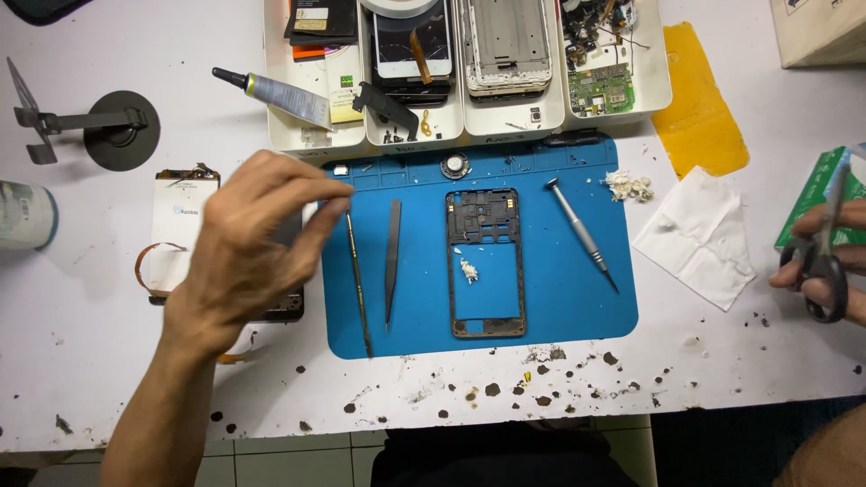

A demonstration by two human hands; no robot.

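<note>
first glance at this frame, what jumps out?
The blue mat at centre, with a bare black phone frame lying on it between tweezers and a screwdriver. The left hand hovers over the mat's left edge, fingers pinched, while the right hand holds scissors at the far right. White parts trays line the back.

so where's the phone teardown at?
Done: the black phone frame lies stripped and bare on the blue mat, with boards and screens sorted in the white trays.
In hand: the right hand holds scissors; the left hand hovers with fingers pinched over the mat's left edge, above a thin probe.
Left: white residue inside the frame, and the glue tube lies unused.
</note>
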